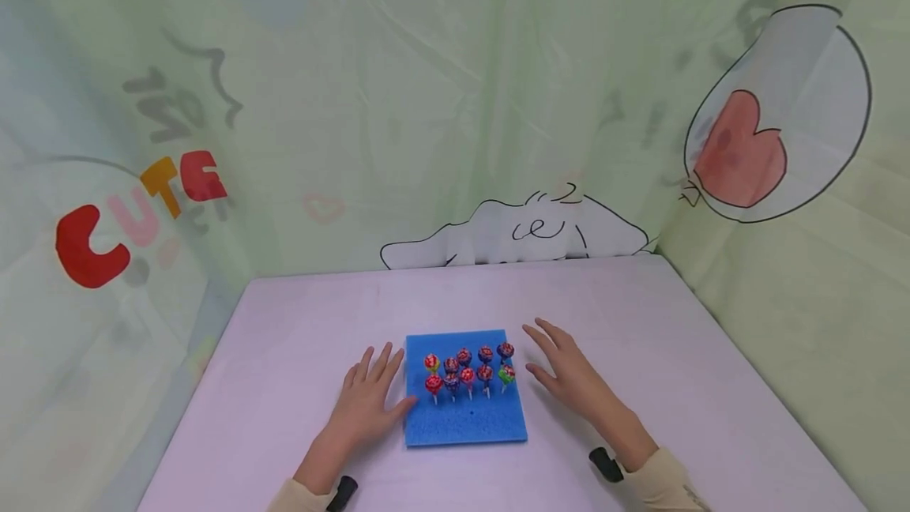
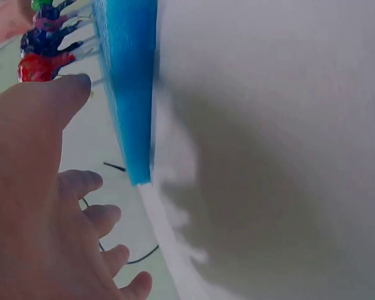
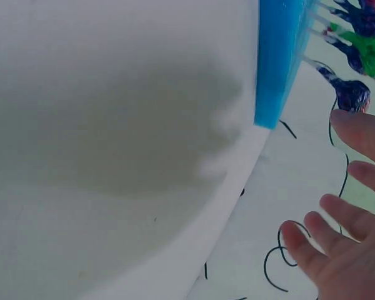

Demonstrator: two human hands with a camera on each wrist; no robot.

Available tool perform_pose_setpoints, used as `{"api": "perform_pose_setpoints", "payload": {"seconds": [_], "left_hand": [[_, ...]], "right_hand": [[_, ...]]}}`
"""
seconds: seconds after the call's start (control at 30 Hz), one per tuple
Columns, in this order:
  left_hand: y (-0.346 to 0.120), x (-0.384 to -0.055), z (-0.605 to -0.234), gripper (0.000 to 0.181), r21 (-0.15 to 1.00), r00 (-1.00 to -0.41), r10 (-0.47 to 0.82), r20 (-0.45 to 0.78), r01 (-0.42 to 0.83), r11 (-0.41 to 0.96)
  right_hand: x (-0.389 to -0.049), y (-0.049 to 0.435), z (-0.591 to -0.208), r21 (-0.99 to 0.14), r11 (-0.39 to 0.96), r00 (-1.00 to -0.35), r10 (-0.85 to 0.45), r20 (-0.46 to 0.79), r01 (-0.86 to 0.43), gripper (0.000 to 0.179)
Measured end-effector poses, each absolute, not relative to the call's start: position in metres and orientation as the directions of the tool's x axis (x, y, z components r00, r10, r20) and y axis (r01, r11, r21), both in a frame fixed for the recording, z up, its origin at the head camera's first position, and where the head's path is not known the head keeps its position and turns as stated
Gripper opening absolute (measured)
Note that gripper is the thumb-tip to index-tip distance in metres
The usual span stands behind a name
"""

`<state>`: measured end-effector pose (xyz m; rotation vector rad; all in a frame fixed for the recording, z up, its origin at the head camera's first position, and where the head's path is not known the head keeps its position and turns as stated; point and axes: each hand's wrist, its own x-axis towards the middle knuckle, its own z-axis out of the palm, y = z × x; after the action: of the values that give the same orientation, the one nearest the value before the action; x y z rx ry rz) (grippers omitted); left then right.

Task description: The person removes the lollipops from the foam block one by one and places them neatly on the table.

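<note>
Several wrapped lollipops stand upright in two rows, their white sticks stuck into a blue foam board (image 1: 465, 425). A red lollipop (image 1: 434, 384) is at the near left, a green one (image 1: 506, 374) at the near right, and a yellow-and-red one (image 1: 431, 363) at the far left. My left hand (image 1: 367, 400) is spread at the board's left side, its thumb overlapping the board's edge in the head view. To the right of the board my right hand (image 1: 569, 370) hovers with fingers extended and apart, holding nothing. In the right wrist view a dark blue lollipop (image 3: 352, 95) appears close to its thumb.
The board lies on a table with a pale lilac cover (image 1: 320, 314). Light green curtains (image 1: 426, 101) with printed letters and drawings hang behind and at both sides. A black band (image 1: 606, 464) shows at the right wrist, another (image 1: 343, 494) at the left.
</note>
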<state>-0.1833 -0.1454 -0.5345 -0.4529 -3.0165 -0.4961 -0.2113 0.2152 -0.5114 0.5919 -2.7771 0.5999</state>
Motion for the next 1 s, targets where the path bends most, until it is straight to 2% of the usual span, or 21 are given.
{"api": "perform_pose_setpoints", "payload": {"seconds": [0.33, 0.57, 1.0], "left_hand": [[-0.135, -0.182, -0.540, 0.089, 0.287, -0.951, 0.306, 0.043, 0.305, 0.908], [-0.134, -0.181, -0.544, 0.092, 0.276, -0.953, 0.300, 0.030, 0.296, 0.914], [-0.134, -0.180, -0.545, 0.092, 0.278, -0.960, 0.278, 0.030, 0.275, 0.920]], "right_hand": [[-0.217, 0.197, -0.512, -0.200, 0.792, -0.775, -0.452, 0.442, -0.576, 0.055], [-0.218, 0.190, -0.512, -0.183, 0.791, -0.765, -0.460, 0.450, -0.583, 0.045], [-0.221, 0.186, -0.516, -0.171, 0.792, -0.750, -0.451, 0.484, -0.586, 0.040]]}}
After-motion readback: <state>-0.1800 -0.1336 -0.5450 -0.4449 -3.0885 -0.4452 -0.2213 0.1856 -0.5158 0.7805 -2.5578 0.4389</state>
